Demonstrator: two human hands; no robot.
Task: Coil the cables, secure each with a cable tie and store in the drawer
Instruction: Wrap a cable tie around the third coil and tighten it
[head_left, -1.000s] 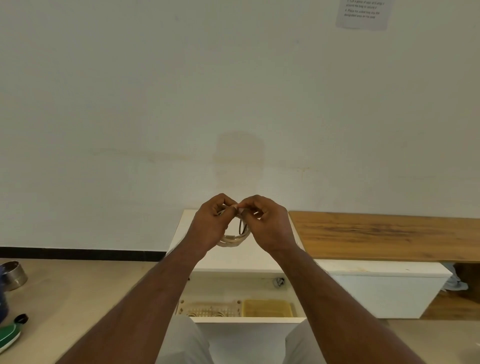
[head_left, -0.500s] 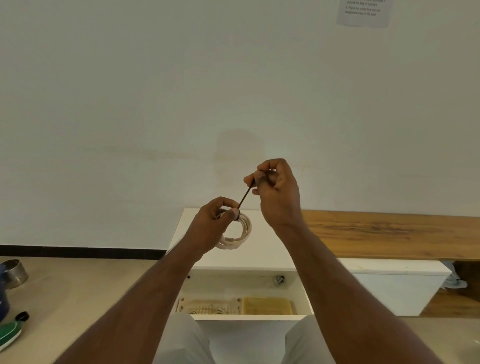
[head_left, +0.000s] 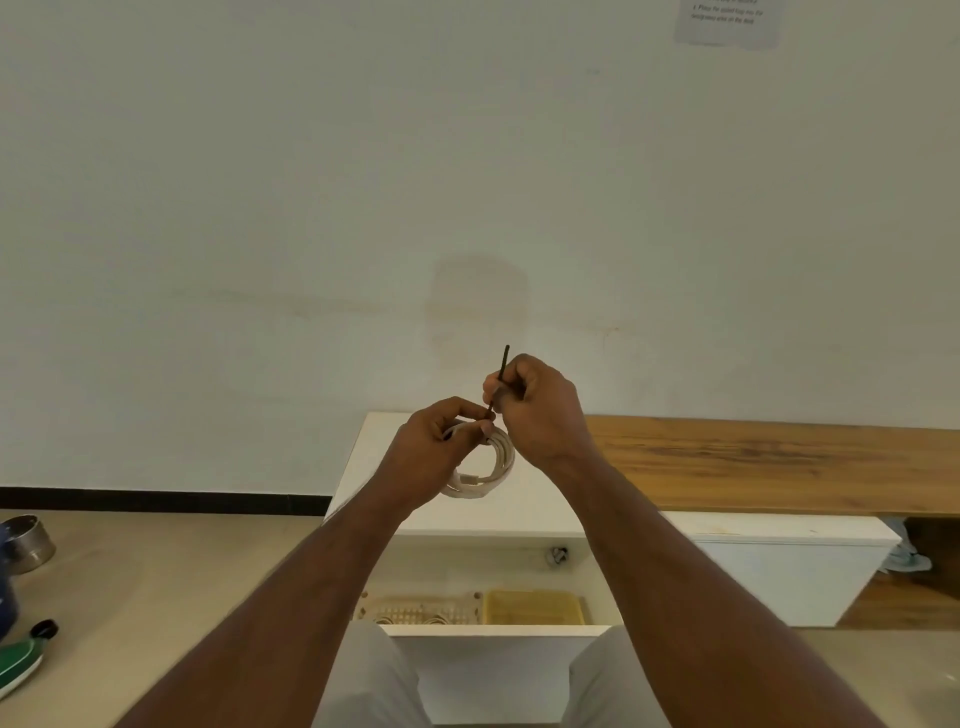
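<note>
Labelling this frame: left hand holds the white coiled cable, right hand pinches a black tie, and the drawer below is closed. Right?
One thing is off: the drawer is open, not closed; the head view shows trays inside it. The rest stands: the left hand holds the white coiled cable, and the right hand pinches the black tie.

Premises appear to be a plain office or task room. Evidence: bare white wall (head_left: 311, 182) with a printed instruction sheet (head_left: 727, 23) posted on it, white cabinet (head_left: 779, 566) with open drawer (head_left: 498, 631), wooden worktop (head_left: 779, 457), black skirting (head_left: 156, 499), beige floor (head_left: 156, 587).
</note>
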